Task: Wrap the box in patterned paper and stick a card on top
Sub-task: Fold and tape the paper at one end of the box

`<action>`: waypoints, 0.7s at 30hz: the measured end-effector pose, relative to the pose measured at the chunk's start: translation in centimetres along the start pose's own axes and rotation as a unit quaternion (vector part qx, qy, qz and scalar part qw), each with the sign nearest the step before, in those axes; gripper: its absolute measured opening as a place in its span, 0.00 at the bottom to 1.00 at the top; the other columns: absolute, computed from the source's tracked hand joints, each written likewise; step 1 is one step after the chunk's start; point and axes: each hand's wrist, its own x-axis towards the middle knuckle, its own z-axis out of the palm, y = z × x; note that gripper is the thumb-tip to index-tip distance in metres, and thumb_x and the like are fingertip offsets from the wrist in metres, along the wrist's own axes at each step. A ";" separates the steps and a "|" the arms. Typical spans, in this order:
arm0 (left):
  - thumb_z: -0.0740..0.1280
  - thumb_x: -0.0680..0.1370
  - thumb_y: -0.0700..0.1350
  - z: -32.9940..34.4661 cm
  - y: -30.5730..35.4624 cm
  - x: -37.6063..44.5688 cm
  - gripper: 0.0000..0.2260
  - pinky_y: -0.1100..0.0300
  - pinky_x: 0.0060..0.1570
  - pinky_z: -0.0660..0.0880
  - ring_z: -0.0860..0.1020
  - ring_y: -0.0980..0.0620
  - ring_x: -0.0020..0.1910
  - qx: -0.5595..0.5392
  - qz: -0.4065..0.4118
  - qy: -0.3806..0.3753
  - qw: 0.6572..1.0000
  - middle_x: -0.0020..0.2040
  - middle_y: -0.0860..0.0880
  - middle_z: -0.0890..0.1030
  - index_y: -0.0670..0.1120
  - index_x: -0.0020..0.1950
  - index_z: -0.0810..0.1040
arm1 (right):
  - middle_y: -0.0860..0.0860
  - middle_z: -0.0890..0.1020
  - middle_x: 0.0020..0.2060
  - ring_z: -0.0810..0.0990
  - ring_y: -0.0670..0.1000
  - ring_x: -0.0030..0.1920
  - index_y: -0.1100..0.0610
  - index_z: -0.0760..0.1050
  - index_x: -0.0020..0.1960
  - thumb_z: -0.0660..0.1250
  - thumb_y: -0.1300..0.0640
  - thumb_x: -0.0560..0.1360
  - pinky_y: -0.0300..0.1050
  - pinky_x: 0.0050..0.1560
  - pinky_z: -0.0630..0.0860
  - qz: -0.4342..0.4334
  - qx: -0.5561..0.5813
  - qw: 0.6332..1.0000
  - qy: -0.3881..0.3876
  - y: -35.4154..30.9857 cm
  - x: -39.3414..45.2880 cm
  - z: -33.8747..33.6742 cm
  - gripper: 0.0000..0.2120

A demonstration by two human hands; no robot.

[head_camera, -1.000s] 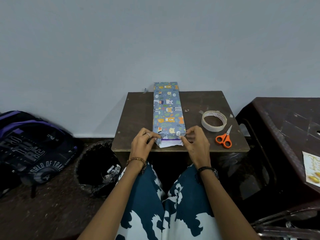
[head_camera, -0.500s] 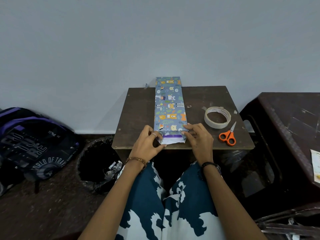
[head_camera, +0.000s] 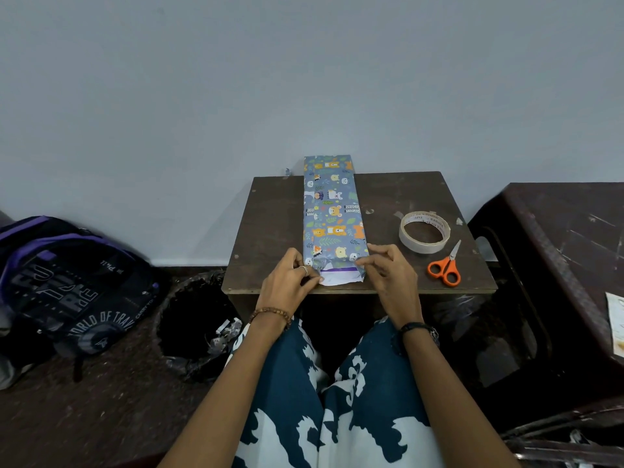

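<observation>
A long box wrapped in blue animal-patterned paper [head_camera: 332, 214] lies lengthwise on a small dark table [head_camera: 270, 231], its far end reaching past the back edge. At the near end the paper is open, showing white paper and a purple strip [head_camera: 339, 276]. My left hand [head_camera: 290, 282] pinches the left flap of that end with curled fingers. My right hand [head_camera: 388, 275] pinches the right flap, thumb and forefinger at the corner. A card [head_camera: 616, 319] lies at the right edge of the view on a dark stand.
A roll of tape [head_camera: 424, 232] and orange-handled scissors [head_camera: 445, 266] lie on the table's right part. A black bin [head_camera: 192, 325] stands on the floor left of my knees, and a dark backpack [head_camera: 67, 285] further left. A dark stand [head_camera: 557, 238] is at the right.
Both hands stay at the near end of the box; the fingers have worked the side flaps inward. The head view has shifted slightly.
</observation>
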 end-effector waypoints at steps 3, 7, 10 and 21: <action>0.68 0.76 0.48 0.1 0.2 0.1 0.11 0.54 0.37 0.74 0.72 0.52 0.42 -0.001 -0.001 0.010 1.000 0.45 0.49 0.67 0.40 0.47 0.81 | 0.46 0.72 0.64 0.70 0.37 0.57 0.54 0.81 0.55 0.68 0.61 0.75 0.38 0.56 0.73 -0.004 -0.019 0.997 -0.071 0.3 -0.4 -0.9 0.10; 0.67 0.76 0.48 0.3 0.2 0.2 0.11 0.53 0.39 0.76 0.72 0.53 0.43 -0.007 0.003 0.019 1.000 0.46 0.49 0.69 0.39 0.47 0.79 | 0.46 0.67 0.69 0.70 0.40 0.62 0.53 0.77 0.61 0.70 0.62 0.73 0.40 0.58 0.72 -0.023 -0.059 0.989 -0.136 0.5 -0.7 -1.4 0.17; 0.66 0.77 0.48 0.3 0.2 0.2 0.11 0.54 0.40 0.76 0.72 0.53 0.44 -0.017 0.002 0.019 1.000 0.46 0.51 0.67 0.39 0.47 0.78 | 0.47 0.66 0.70 0.71 0.43 0.64 0.53 0.77 0.62 0.69 0.62 0.74 0.41 0.56 0.74 -0.030 -0.087 0.987 -0.131 0.3 -0.7 -1.4 0.17; 0.64 0.78 0.45 0.6 0.4 -0.2 0.09 0.54 0.41 0.75 0.71 0.52 0.44 -0.028 -0.002 0.038 0.999 0.46 0.50 0.66 0.39 0.45 0.76 | 0.53 0.74 0.65 0.80 0.49 0.55 0.58 0.82 0.50 0.69 0.60 0.75 0.44 0.40 0.79 -0.096 -0.181 0.977 -0.059 -0.2 -0.9 -0.5 0.05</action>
